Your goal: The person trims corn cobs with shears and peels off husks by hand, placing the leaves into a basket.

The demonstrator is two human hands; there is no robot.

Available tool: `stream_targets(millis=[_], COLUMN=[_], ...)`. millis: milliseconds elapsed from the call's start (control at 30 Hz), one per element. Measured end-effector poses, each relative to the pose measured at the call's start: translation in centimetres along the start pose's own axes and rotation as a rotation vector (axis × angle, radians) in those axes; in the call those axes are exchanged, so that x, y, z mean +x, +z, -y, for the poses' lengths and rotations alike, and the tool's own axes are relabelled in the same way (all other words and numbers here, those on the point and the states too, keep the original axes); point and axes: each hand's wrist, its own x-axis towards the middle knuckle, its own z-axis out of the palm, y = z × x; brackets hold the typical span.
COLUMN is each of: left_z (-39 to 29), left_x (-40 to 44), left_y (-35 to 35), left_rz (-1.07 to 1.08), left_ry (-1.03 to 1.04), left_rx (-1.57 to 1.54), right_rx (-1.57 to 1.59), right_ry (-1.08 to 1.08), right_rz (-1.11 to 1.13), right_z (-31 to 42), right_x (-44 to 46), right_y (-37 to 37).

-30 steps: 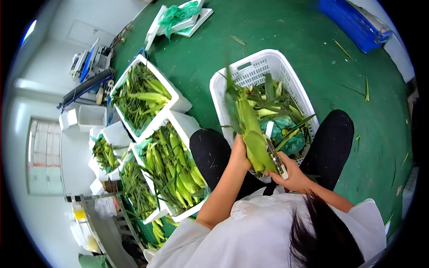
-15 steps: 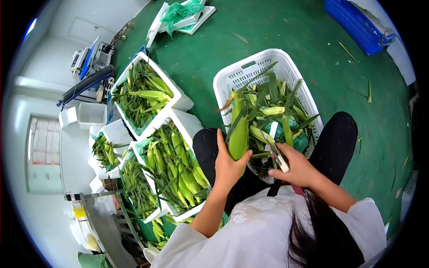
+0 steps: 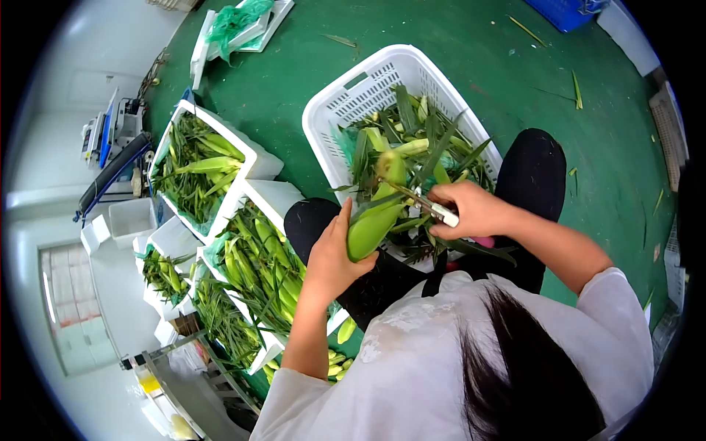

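Observation:
My left hand is wrapped around the base of a green-husked ear of corn, whose upper end points away from me over the white basket. In my right hand is a white-handled cutting tool. Its narrow metal end reaches left to the upper part of the ear, among the leaves; whether it touches is hard to see. The basket stands between my knees and holds cut corn leaves and husk pieces.
To the left, white foam boxes hold husked-in corn ears and long leaves. Foam lids with green netting lie on the green floor ahead. A blue crate is at the far right, and a metal rack stands at the lower left.
My view has shifted, so the basket appears further left. The ear has tilted to the right, and the tool has moved up from below to beside the ear's upper part.

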Motion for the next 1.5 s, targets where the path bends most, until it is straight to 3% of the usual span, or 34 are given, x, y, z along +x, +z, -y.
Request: stream_targets(millis=[33, 100, 133, 233, 300, 500, 567, 667, 733, 867, 967, 1033, 1100, 1133, 1200, 1300, 1433, 1500], left_z=[0.4, 1.6, 1.8, 2.6, 1.3, 1.8, 2.2, 2.0, 2.8, 0.5, -1.8, -1.7, 0.5, 0.7, 1.2, 0.9, -0.7, -0.1], left_x=[0.2, 0.2, 0.3, 0.4, 1.0, 0.9, 0.6, 0.2, 0.2, 1.6, 2.6, 2.3, 1.7, 1.4, 1.2, 1.2, 1.8, 2.2], left_y=[0.4, 0.8, 1.3, 2.3, 2.2, 3.6, 3.5, 3.6, 4.5, 6.6, 6.8, 7.6, 8.7, 8.8, 8.6, 8.7, 6.8, 6.8], left_rz=[0.005, 0.007, -0.029, -0.031, -0.027, 0.063, 0.097, 0.053, 0.04, -0.273, -0.353, -0.273, -0.077, -0.024, 0.115, 0.128, -0.036, -0.1], left_ry=[-0.042, -0.126, -0.128, -0.165, -0.172, -0.101, -0.138, -0.284, -0.304, -0.314, -0.131, -0.085, -0.198, -0.256, -0.342, -0.134, 0.005, 0.109], left_rx=[-0.164, -0.477, -0.738, -1.106, -1.127, -0.672, -0.844, -1.273, -1.484, -1.157, -1.022, -0.894, -1.097, -1.279, -1.598, -1.341, -0.61, -0.498], right_rx=[0.286, 0.416, 0.56, 0.949, 0.918, 0.386, 0.361, 0.713, 0.826, 0.864, 0.863, 0.757, 0.384, 0.612, 0.766, 0.965, 0.867, 0.831], right_ry=[0.115, 0.25, 0.247, 0.196, 0.18, -0.028, 0.078, 0.179, 0.199, 0.231, 0.265, 0.269, 0.1, 0.162, 0.182, 0.133, 0.067, 0.089], right_rz=[-0.008, -0.002, 0.008, 0.143, 0.225, -0.085, -0.178, -0.205, -0.039, 0.081, 0.005, -0.124, -0.211, -0.221, -0.263, -0.354, -0.341, -0.3], right_z=[-0.4, -0.4, -0.9, -0.8, -0.4, 1.1, 1.5, 2.1, 2.3, 1.8, 1.3, 1.9, 0.0, 1.1, 1.5, 2.6, 4.0, 5.2], right_x=[-0.7, -2.1, -3.0, -5.0, -5.1, -1.9, -1.7, -3.1, -4.4, -4.6, -3.3, -2.6, -1.4, -1.8, -2.6, -3.2, -3.4, -3.6], right_y=[0.7, 0.9, 1.4, 3.2, 3.9, 2.6, 1.7, 1.8, 2.6, 4.6, 4.7, 3.8, 3.2, 3.1, 2.9, 3.0, 2.3, 2.1])
